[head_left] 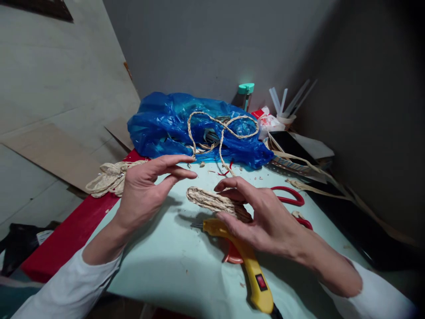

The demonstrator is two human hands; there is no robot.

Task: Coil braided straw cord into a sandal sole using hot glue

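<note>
the worktop [156,266] is pale mint green, with a deep red strip [66,235] along its left edge. a cream braid bundle [108,181] lies on the red. the braided coil [210,200] is straw beige with a twisted, plaited pattern, browner at its right end; the loose cord [241,117] by the back edge is a paler straw. towards the front edge, the glue gun [255,272] is bright yellow, with an orange-red trigger [233,253] and a red switch [261,282] framed in black. the scissors' handles [297,199], near the right edge, are red. along the back edge, the plastic bag [152,115] is glossy blue.
</note>
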